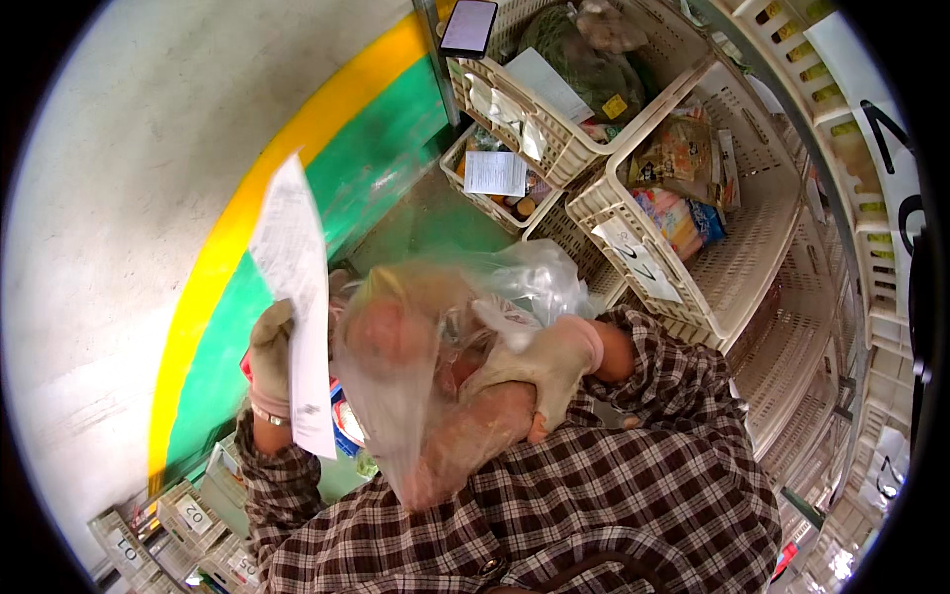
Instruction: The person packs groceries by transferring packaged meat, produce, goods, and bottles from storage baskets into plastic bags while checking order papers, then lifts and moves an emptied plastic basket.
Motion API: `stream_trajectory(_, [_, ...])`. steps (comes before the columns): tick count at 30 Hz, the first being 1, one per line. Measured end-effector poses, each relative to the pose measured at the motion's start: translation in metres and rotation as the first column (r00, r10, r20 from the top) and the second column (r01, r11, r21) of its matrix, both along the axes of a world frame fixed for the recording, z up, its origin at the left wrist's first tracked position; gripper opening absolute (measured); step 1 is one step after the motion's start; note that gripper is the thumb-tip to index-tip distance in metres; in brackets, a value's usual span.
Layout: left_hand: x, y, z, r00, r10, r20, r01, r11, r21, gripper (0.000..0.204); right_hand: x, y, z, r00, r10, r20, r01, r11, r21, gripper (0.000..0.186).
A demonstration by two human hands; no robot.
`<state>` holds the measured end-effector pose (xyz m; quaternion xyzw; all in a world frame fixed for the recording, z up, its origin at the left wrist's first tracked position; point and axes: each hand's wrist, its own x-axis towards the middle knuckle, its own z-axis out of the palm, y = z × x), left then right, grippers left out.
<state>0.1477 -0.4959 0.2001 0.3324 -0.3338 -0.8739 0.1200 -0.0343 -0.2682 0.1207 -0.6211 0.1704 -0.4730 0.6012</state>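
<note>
My left hand, in a pale work glove, is closed at the edge of a long printed paper sheet. The sheet stands nearly upright and hides part of the fingers. My right hand, gloved too, grips a clear plastic bag in front of my chest. Reddish-brown, rounded pieces like root vegetables show through the film, but blur hides their exact kind. Crumpled clear plastic spreads out beyond the right hand. A bit of red shows behind my left hand.
Beige plastic crates with bagged goods, an upper crate, a nearer one and a small one, line the right. A phone lies at the upper crate's corner. The wall rises left; numbered bins stand lower left.
</note>
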Motion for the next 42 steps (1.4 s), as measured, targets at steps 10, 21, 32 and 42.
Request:
stream_trajectory(10, [0.035,0.017,-0.006,0.956,-0.279,0.090,0.284,0.957,-0.061,0.051,-0.019,0.016,0.066,0.629,-0.147,-0.763,0.335,0.938,0.095,0.056])
stream_trajectory(21, [-0.015,0.088,0.009,0.926,-0.366,0.091,0.377,0.888,-0.262,0.027,-0.013,0.015,-0.048,0.463,-0.162,-0.871,0.540,0.831,0.133,0.052])
stream_trajectory(32, [-0.002,0.085,-0.002,0.972,-0.151,0.179,0.180,0.971,-0.159,0.023,0.015,0.086,-0.165,0.363,0.226,-0.904,0.763,0.485,0.427,0.036])
stream_trajectory(42, [0.038,0.064,-0.153,0.926,-0.188,0.327,0.308,0.877,-0.368,0.011,-0.143,0.139,-0.055,-0.044,-0.939,-0.342,0.906,-0.181,0.382,0.038])
